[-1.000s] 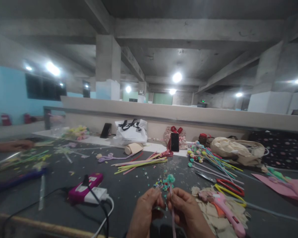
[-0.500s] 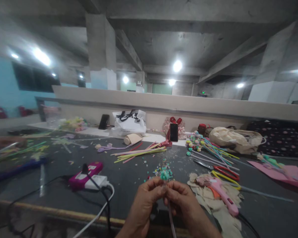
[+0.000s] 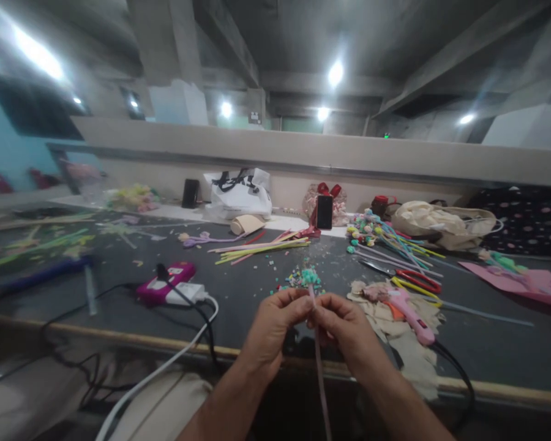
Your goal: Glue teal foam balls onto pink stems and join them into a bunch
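Note:
Between my two hands is a thin pale pink flower stem [image 3: 320, 373] with a small turquoise cluster [image 3: 310, 277] of bits at its upper end. My left hand [image 3: 275, 324] pinches it just below the cluster with thumb and forefinger. From the other side my right hand [image 3: 340, 321] closes its fingertips on the same stem. The stem's lower part hangs down past the table edge. Small coloured bits [image 3: 296, 280] lie scattered on the dark table behind the cluster. Right of my hands a pink glue gun [image 3: 411, 315] rests on a crumpled beige cloth [image 3: 422, 367].
Red-handled scissors [image 3: 417, 280] and a bunch of finished-looking stems [image 3: 367, 229] lie to the right. Loose pink and yellow sticks [image 3: 261, 250] are behind my hands. A magenta power strip [image 3: 179, 272] with cables sits left. A phone [image 3: 324, 212] stands at the back.
The view has tilted downward, so the table appears higher and more of my forearms shows. Both hands stay on the stem. A hand at the far left edge is no longer seen.

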### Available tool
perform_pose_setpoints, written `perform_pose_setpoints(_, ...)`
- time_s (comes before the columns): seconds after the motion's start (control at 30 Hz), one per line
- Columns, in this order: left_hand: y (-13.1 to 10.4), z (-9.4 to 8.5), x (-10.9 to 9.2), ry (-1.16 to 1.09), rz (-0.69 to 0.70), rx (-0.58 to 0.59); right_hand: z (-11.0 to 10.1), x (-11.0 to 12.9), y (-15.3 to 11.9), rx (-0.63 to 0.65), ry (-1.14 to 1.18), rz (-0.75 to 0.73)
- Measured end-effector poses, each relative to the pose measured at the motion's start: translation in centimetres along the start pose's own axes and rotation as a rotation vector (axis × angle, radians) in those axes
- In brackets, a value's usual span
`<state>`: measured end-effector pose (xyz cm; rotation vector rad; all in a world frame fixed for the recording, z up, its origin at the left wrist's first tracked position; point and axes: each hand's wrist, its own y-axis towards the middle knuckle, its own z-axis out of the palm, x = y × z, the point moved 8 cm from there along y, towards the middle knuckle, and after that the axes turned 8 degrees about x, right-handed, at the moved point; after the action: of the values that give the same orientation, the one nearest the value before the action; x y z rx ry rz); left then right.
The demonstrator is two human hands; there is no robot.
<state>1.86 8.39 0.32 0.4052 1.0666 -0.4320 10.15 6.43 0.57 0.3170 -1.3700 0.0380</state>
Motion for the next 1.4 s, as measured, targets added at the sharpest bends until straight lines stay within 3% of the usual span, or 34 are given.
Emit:
perform_pose_setpoints(0.43,0.0,0.6,0.3,0.006,-0.041,0.065,0.1,-0.4,-0.6,0.035,0.033,0.032)
perform_pose_setpoints(0.6,-0.1,0.6,0.5,-0.029,-0.056,0.026,0.3,-0.7,-0.7,0.035,0.036,0.061)
perform_pose_setpoints(0.87,0.4,-0.4,0.9,-0.095,-0.077,-0.044,-1.7,-0.4,-0.8,-0.134,-0.091,0.047)
perform_pose_setpoints(1.23,0.5,-0.2,1.1,-0.081,-0.083,-0.076,-0.5,-0.7,0.0,-0.066,-0.036,0.013)
perform_pose_setpoints(1.4,0.3,-0.1,1.1,-0.065,-0.109,-0.023,0.2,-1.4,-0.2,-0.018,-0.01,0.043)
